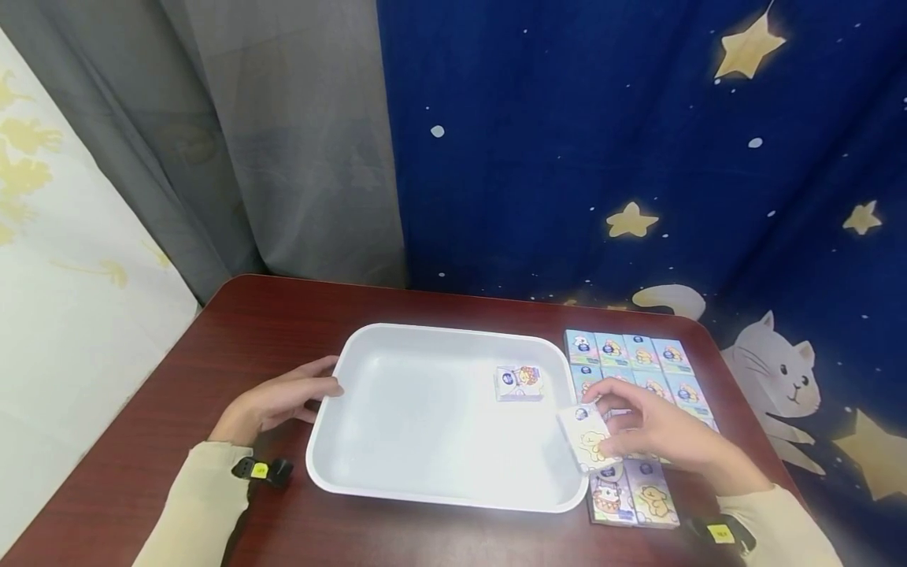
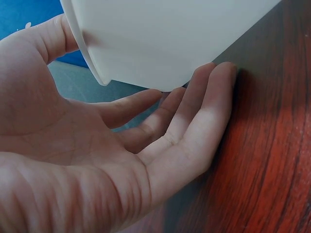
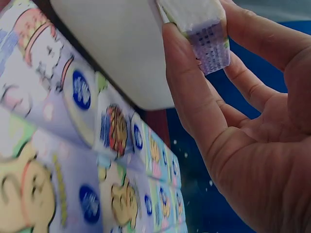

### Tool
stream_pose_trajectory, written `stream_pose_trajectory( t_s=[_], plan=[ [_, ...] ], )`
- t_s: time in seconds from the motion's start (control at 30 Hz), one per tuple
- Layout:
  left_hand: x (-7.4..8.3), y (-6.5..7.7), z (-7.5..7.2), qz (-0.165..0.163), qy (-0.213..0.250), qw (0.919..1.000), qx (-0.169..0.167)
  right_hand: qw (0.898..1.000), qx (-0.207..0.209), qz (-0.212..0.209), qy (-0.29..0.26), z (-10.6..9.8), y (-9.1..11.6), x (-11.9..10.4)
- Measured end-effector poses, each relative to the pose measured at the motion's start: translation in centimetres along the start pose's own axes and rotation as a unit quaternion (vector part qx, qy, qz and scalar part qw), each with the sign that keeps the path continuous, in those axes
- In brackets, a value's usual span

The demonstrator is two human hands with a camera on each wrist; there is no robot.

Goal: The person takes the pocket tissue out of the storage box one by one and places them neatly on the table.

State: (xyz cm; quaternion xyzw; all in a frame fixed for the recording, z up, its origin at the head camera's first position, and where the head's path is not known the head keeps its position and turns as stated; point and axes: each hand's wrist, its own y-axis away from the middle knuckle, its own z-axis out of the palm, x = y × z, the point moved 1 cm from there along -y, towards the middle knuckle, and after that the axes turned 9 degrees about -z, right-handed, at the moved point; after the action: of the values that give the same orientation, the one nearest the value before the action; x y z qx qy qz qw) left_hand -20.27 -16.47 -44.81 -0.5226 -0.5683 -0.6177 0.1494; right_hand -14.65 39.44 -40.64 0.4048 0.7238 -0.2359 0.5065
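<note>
At the left end of a white plastic tray, my left hand grips the rim. Its thumb lies over the edge, and its fingers bend in under the tray's outer wall. Over the tray's right rim, my right hand pinches a small tissue pack with a yellow cartoon animal, tilted, between thumb and fingers. The pack's printed end faces the right wrist camera. Inside the tray, near its right wall, lies one similar tissue pack.
Several tissue packs lie in tight rows right of the tray, partly hidden beneath my right hand. Others lie by the tray's near right corner. The dark red table meets a grey curtain and a blue starry curtain behind.
</note>
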Motion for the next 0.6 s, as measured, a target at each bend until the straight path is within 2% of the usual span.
stream_pose_trajectory(
  t_s=[0.27,0.6],
  plan=[
    [0.0,0.0,0.0,-0.002,-0.001,1.0000,0.000,0.998,0.043,0.020,0.028,-1.2,2.6,1.7],
    [0.0,-0.1,-0.1,0.003,0.006,0.9999,-0.011,0.994,0.062,0.094,-0.008,-2.6,6.8,3.9]
  ],
)
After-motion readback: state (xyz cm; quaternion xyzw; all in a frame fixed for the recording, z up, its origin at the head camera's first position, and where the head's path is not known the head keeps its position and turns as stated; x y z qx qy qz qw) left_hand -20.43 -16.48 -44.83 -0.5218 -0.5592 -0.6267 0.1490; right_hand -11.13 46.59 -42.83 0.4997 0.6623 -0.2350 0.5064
